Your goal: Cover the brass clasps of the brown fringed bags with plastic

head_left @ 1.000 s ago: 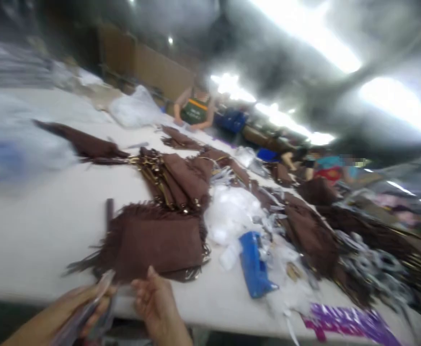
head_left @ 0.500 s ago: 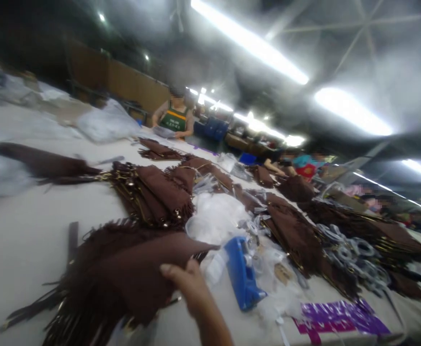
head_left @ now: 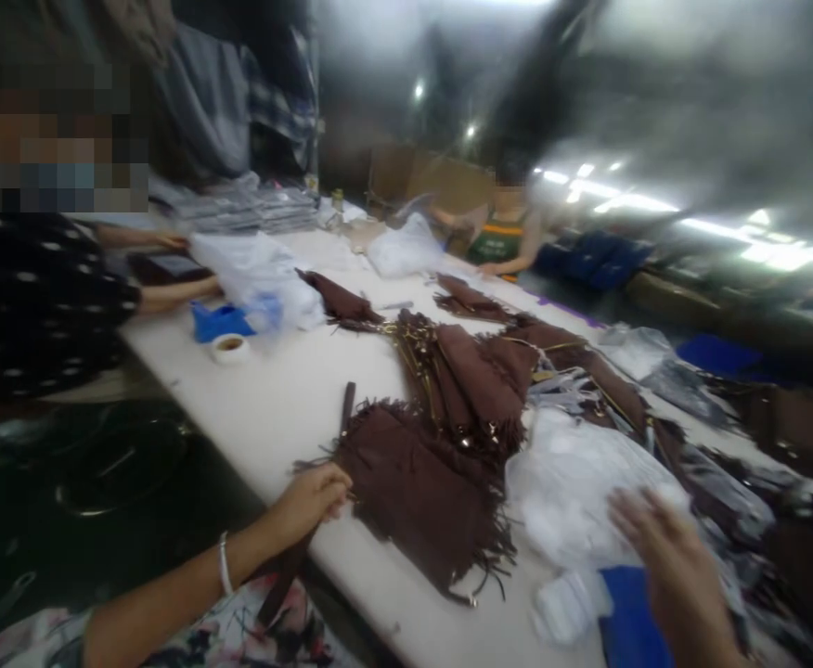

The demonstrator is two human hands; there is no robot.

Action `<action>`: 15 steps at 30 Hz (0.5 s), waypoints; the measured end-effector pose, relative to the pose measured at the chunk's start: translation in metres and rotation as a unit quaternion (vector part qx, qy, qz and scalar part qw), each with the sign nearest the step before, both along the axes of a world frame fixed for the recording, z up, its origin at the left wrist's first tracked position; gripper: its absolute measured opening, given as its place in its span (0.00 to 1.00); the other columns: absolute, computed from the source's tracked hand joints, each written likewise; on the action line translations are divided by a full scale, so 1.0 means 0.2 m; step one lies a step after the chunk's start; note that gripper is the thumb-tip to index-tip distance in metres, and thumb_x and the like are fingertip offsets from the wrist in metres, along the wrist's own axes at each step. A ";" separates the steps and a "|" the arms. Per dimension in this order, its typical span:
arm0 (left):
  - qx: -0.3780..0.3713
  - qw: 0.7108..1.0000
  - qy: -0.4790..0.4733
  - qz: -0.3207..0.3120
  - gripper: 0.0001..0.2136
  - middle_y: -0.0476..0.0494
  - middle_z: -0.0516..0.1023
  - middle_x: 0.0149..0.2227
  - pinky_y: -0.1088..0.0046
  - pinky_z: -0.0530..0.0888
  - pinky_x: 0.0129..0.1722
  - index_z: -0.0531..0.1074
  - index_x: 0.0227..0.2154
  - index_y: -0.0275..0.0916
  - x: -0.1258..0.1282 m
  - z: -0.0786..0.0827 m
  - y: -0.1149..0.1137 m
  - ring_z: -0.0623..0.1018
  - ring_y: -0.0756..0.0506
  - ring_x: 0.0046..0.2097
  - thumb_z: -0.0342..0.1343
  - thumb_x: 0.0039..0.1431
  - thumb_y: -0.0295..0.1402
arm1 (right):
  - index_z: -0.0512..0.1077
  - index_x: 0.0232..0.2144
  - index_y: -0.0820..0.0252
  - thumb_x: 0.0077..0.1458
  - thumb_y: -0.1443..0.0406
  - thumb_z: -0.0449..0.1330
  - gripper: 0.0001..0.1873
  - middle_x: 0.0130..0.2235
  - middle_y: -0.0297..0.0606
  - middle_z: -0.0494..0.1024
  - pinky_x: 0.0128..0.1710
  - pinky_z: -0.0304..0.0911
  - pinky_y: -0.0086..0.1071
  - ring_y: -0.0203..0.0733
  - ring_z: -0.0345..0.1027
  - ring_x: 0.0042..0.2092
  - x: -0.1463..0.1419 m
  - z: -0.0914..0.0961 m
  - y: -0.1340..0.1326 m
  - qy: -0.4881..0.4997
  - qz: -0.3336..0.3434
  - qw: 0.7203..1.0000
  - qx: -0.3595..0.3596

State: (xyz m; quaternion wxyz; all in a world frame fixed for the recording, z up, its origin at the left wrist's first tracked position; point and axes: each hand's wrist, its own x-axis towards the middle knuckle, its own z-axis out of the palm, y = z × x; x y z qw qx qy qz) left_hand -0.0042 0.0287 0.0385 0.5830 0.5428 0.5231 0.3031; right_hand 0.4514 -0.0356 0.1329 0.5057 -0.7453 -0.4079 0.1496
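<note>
A dark brown fringed bag (head_left: 420, 492) lies flat on the white table (head_left: 253, 427) in front of me. My left hand (head_left: 319, 496) is closed at its near left corner, around a brown strap (head_left: 285, 580) that hangs down past the table edge. Over at the right, my right hand (head_left: 671, 557) is slightly blurred, its fingers stretched out and holding nothing. It is above a blue tape dispenser (head_left: 625, 612), which it partly covers, and beside a clear plastic bag of white filling (head_left: 580, 482). A small white packet (head_left: 566, 603) lies near the dispenser.
More brown fringed bags (head_left: 476, 371) are piled beyond. At the left, a person in a dotted top (head_left: 37, 306) handles white plastic near another blue dispenser (head_left: 218, 323) and a tape roll (head_left: 230, 348). A person in a green apron (head_left: 496, 241) stands across the table.
My view has swung left. My left hand has come into view holding the strap. My right hand has left the brown bag and opened, over by the blue dispenser.
</note>
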 end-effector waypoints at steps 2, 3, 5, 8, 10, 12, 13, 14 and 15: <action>0.156 0.981 0.113 0.019 0.09 0.43 0.76 0.36 0.68 0.73 0.38 0.71 0.40 0.38 -0.03 -0.01 0.06 0.76 0.44 0.38 0.48 0.60 0.33 | 0.74 0.48 0.59 0.48 0.42 0.60 0.34 0.48 0.50 0.78 0.50 0.68 0.49 0.56 0.73 0.49 -0.37 -0.24 0.03 -0.015 0.109 0.990 -0.089; 0.225 0.959 0.171 0.010 0.11 0.42 0.75 0.42 0.65 0.72 0.46 0.70 0.43 0.39 -0.04 -0.02 0.09 0.75 0.43 0.45 0.48 0.60 0.30 | 0.74 0.47 0.57 0.53 0.45 0.57 0.28 0.49 0.46 0.78 0.51 0.68 0.47 0.54 0.73 0.50 -0.57 -0.34 0.04 -0.052 0.168 0.980 -0.096; 0.305 0.911 0.274 -0.038 0.17 0.40 0.71 0.51 0.61 0.67 0.56 0.67 0.50 0.40 -0.06 -0.03 0.13 0.70 0.41 0.54 0.51 0.57 0.26 | 0.72 0.50 0.56 0.57 0.53 0.57 0.22 0.51 0.43 0.77 0.52 0.67 0.44 0.51 0.71 0.52 -0.93 -0.50 0.05 -0.155 0.275 0.945 -0.083; 0.303 0.866 0.386 -0.101 0.21 0.39 0.69 0.52 0.60 0.68 0.54 0.64 0.53 0.40 -0.08 -0.06 0.19 0.70 0.40 0.53 0.55 0.55 0.24 | 0.71 0.52 0.61 0.55 0.65 0.60 0.21 0.53 0.49 0.74 0.52 0.65 0.47 0.55 0.68 0.53 -1.24 -0.62 0.06 -0.341 0.309 0.886 -0.051; 0.284 0.850 0.424 -0.129 0.19 0.40 0.69 0.49 0.63 0.72 0.49 0.64 0.51 0.40 -0.08 -0.05 0.22 0.74 0.40 0.48 0.54 0.56 0.25 | 0.71 0.50 0.63 0.55 0.71 0.58 0.19 0.52 0.52 0.74 0.50 0.66 0.47 0.57 0.69 0.51 -1.29 -0.64 0.07 -0.433 0.304 0.847 -0.042; 0.274 0.844 0.436 -0.152 0.17 0.41 0.69 0.48 0.65 0.73 0.44 0.64 0.51 0.41 -0.08 -0.02 0.25 0.75 0.41 0.45 0.52 0.58 0.25 | 0.72 0.48 0.63 0.56 0.75 0.55 0.17 0.48 0.51 0.76 0.47 0.67 0.44 0.55 0.70 0.49 -1.25 -0.63 0.08 -0.475 0.321 0.818 -0.039; 0.278 0.843 0.434 -0.158 0.18 0.40 0.69 0.49 0.65 0.74 0.44 0.63 0.52 0.41 -0.08 0.01 0.26 0.76 0.42 0.44 0.52 0.58 0.26 | 0.72 0.46 0.62 0.57 0.75 0.54 0.16 0.46 0.48 0.77 0.45 0.68 0.42 0.52 0.72 0.46 -1.23 -0.61 0.09 -0.478 0.332 0.812 -0.043; 0.290 0.842 0.426 -0.160 0.19 0.40 0.68 0.49 0.65 0.74 0.44 0.61 0.53 0.41 -0.08 0.05 0.25 0.75 0.41 0.45 0.51 0.59 0.26 | 0.72 0.44 0.61 0.58 0.75 0.53 0.14 0.43 0.46 0.78 0.42 0.69 0.39 0.50 0.73 0.44 -1.20 -0.59 0.08 -0.471 0.339 0.813 -0.048; 0.309 0.841 0.415 -0.159 0.20 0.40 0.68 0.50 0.65 0.74 0.45 0.59 0.55 0.41 -0.08 0.09 0.24 0.75 0.41 0.46 0.51 0.60 0.27 | 0.71 0.43 0.60 0.60 0.74 0.52 0.12 0.40 0.43 0.78 0.39 0.69 0.37 0.47 0.73 0.41 -1.18 -0.57 0.07 -0.457 0.339 0.821 -0.049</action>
